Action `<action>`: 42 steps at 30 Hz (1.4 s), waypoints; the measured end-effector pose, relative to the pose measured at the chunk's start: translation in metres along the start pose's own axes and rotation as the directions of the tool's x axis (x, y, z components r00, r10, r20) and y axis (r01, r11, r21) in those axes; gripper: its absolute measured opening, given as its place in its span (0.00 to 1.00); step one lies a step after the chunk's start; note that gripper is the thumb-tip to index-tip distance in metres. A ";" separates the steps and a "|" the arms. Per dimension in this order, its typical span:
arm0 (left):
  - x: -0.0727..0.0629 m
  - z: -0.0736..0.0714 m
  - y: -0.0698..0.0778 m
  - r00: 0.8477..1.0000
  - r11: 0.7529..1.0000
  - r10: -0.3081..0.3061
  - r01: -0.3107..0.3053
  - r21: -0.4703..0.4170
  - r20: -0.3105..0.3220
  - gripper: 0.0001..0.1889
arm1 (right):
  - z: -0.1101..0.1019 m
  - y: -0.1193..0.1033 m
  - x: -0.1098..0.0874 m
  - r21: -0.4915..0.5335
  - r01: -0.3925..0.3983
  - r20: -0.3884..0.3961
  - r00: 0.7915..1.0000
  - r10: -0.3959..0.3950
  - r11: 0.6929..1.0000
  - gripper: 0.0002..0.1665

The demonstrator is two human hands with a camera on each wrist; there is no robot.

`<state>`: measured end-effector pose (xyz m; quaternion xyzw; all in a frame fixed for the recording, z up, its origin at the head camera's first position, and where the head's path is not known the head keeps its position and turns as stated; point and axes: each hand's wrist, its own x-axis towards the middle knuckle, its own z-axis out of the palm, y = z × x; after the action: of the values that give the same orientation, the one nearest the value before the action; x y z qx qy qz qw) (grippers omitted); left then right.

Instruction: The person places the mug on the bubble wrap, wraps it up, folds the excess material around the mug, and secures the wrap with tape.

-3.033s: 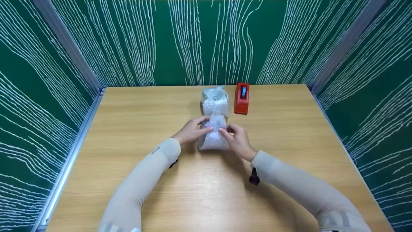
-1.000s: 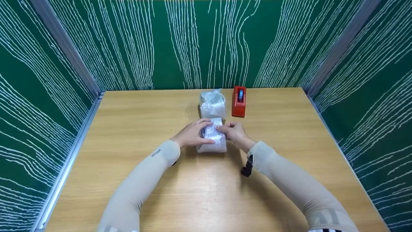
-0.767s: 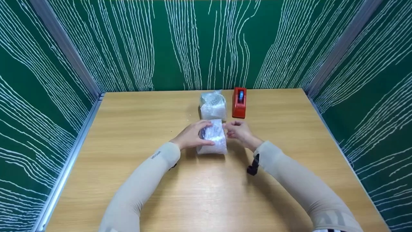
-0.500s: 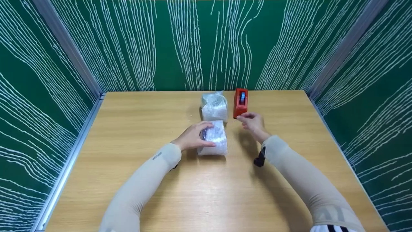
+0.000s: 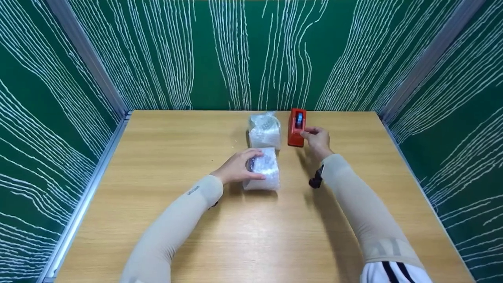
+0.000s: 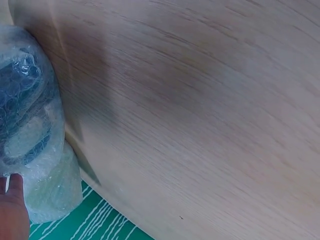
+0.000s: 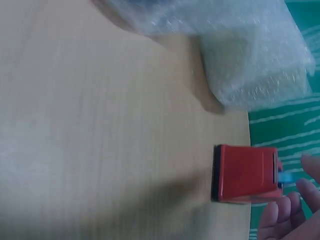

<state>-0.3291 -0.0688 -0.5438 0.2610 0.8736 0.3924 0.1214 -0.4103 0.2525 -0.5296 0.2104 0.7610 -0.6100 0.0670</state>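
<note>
A bubble-wrapped bundle [image 5: 268,169] lies near the middle of the table, with something dark showing through its wrap at the left end. My left hand [image 5: 238,167] holds it from the left, thumb on the near side and fingers over the far side. Its fingertips [image 6: 15,187] also touch the wrap in the left wrist view. A red tape dispenser [image 5: 296,137] with a blue roll stands at the back, right of centre. My right hand [image 5: 318,140] is at the dispenser's right side, fingers loosely bent beside the tape end in the right wrist view, with no firm grip visible.
Just behind the held bundle stands a second bubble-wrapped bundle [image 5: 265,135], greenish inside. The wooden table [image 5: 177,137] is bounded at the back and sides by green walls [image 5: 200,55] with white lines. Tiny specks lie left of the bundles.
My right hand has left the bundle's right side and moved right and away from me to the tape dispenser. The left hand has shifted its grip slightly and stays on the bundle.
</note>
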 end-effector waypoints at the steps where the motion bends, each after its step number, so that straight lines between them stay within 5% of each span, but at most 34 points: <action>1: 0.000 0.000 0.000 1.000 1.000 0.000 0.000 0.003 -0.001 0.46 | 0.000 -0.001 0.002 0.003 -0.006 0.004 1.000 0.006 1.000 0.28; 11: 0.002 0.001 0.000 1.000 1.000 -0.016 0.016 0.013 -0.001 0.46 | 0.002 -0.019 -0.009 0.044 -0.119 0.041 0.992 0.117 0.992 0.26; 20: 0.002 0.001 -0.002 1.000 1.000 -0.013 0.013 -0.011 -0.002 0.45 | 0.008 -0.021 -0.003 -0.002 -0.141 0.077 0.987 0.140 0.990 0.27; 30: 0.002 0.000 -0.002 1.000 1.000 -0.009 0.009 -0.015 -0.004 0.46 | 0.017 -0.005 0.033 -0.015 -0.115 0.041 0.992 0.115 0.993 0.19; 37: 0.002 0.000 -0.004 0.998 0.998 0.055 -0.054 0.021 -0.012 0.44 | 0.021 -0.004 0.038 -0.025 -0.114 0.019 0.993 0.114 0.993 0.20; 42: 0.002 0.000 -0.005 0.999 0.999 0.039 -0.038 0.011 -0.011 0.45 | 0.021 -0.007 0.038 -0.019 -0.133 0.029 0.991 0.133 0.991 0.20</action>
<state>-0.3321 -0.0703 -0.5474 0.2762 0.8712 0.3914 0.1074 -0.4506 0.2400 -0.5419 0.2511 0.7494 -0.6007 0.1206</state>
